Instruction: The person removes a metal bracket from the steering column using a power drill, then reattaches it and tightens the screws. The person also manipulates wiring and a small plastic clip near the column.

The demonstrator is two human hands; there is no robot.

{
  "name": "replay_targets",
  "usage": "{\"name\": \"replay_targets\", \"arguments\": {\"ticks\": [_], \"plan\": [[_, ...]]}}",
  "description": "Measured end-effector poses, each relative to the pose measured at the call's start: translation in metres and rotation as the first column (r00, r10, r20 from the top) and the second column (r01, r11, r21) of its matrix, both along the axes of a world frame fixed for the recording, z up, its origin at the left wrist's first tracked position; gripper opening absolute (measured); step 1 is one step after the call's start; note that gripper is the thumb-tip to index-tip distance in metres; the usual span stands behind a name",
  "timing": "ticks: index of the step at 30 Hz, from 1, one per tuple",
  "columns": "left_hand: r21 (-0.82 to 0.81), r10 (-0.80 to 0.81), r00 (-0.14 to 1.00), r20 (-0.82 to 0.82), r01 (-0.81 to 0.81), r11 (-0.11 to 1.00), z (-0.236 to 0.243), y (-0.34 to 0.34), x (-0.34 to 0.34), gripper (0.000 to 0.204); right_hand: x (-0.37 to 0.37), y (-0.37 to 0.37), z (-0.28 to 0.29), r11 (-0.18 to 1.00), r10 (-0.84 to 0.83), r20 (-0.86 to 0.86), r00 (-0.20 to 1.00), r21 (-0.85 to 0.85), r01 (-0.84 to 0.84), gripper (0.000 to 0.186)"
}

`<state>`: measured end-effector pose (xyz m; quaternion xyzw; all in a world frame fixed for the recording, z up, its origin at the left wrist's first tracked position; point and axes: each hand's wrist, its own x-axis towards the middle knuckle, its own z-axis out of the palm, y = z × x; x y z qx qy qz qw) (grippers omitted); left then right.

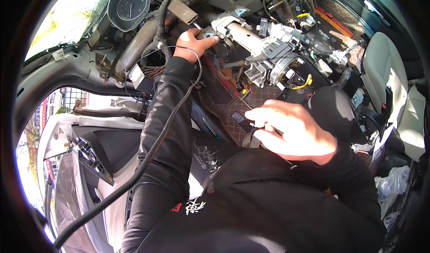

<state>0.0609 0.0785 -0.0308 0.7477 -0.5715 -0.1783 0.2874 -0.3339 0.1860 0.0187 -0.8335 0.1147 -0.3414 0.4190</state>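
Note:
My left hand (191,45) reaches up to the bare dashboard frame and grips a metal bracket (208,34) beside the upper end of the steering column (244,37). Its thumb lies along the bracket, and the other fingers are partly hidden behind it. In front of my chest, my right hand (293,130) is closed round a tool with a thin metal shaft (245,102), which looks like a screwdriver. The shaft points up and left toward the footwell, touching nothing that I can make out. Most of the handle is hidden in the sunlit fist.
A black cable (165,130) hangs across my left forearm. The instrument cluster (130,5) sits at upper left, above a thick metal crossbeam (142,42). An open door (107,159) stands at left. Loose wiring, a yellow connector (309,80) and a pale seat (386,69) are on the right.

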Motion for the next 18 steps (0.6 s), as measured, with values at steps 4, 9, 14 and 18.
{"name": "replay_targets", "arguments": {"ticks": [4, 9, 14, 18], "plan": [[-0.021, -0.027, 1.000, 0.013, 0.027, 0.999, -0.003, 0.000, 0.004, 0.077, -0.116, -0.046, 0.009, 0.856, -0.486, -0.002, 0.874, -0.207, 0.475, 0.025], [-0.082, -0.011, 0.997, 0.070, 0.017, 0.996, -0.004, 0.002, -0.002, 0.072, -0.229, -0.084, -0.044, 0.429, -0.851, -0.221, 0.475, 0.227, 0.874, 0.028], [-0.403, 0.106, 0.802, 0.588, 0.177, 0.898, -0.012, 0.022, -0.025, 0.061, -0.266, -0.072, -0.135, 0.263, -0.778, -0.364, 0.513, 0.553, 0.791, 0.025], [-0.543, 0.162, 0.756, 0.634, 0.286, 0.790, -0.016, 0.033, -0.040, 0.028, -0.271, -0.069, -0.158, 0.308, -0.782, -0.303, 0.544, 0.571, 0.761, 0.023]]}}
